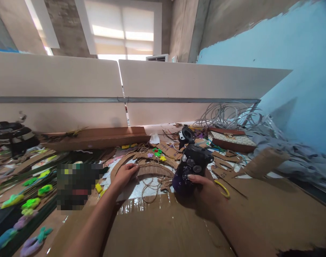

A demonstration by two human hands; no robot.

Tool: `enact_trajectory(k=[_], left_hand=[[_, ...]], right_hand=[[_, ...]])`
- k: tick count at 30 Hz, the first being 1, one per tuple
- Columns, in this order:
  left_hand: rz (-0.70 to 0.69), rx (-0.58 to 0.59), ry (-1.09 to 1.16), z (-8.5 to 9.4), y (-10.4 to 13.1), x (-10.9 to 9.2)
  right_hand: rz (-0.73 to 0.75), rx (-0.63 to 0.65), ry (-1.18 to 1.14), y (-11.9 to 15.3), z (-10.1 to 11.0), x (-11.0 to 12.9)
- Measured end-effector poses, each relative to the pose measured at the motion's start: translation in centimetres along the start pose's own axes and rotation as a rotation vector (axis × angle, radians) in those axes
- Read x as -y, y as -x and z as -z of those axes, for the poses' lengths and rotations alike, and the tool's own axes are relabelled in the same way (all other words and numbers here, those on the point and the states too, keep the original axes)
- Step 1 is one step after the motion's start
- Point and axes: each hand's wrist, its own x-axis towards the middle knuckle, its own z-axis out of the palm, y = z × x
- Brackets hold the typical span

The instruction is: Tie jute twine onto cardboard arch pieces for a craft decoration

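Observation:
My right hand (203, 184) is wrapped around a dark water bottle (191, 162) with light speckles, held upright over the table. The bottle's round lid (188, 135) is flipped back at the top. On the left, my left hand (127, 175) has its fingers closed at the edge of a curved cardboard arch (152, 170) partly wrapped in brown twine. Small purple, red, green and yellow flowers (157, 154) sit on the arch's upper part. A loose loop of twine (149, 191) and a cardboard star (166, 185) lie below it.
A patterned handbag (231, 139) stands at the back right, near a twine cone (267, 162) and coiled pale tubing (224, 116). Fuzzy flowers (31, 203) and a pixelated patch lie left. Behind runs a long cardboard box (98, 138). A yellow-handled tool (224, 189) lies beside my right hand.

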Motion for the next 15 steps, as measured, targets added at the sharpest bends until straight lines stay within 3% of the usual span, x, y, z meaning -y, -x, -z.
enact_trajectory(k=[15], left_hand=[[0.004, -0.008, 0.0, 0.1, -0.5, 1.0]], right_hand=[[-0.023, -0.045, 0.116, 0.8, -0.4, 1.0]])
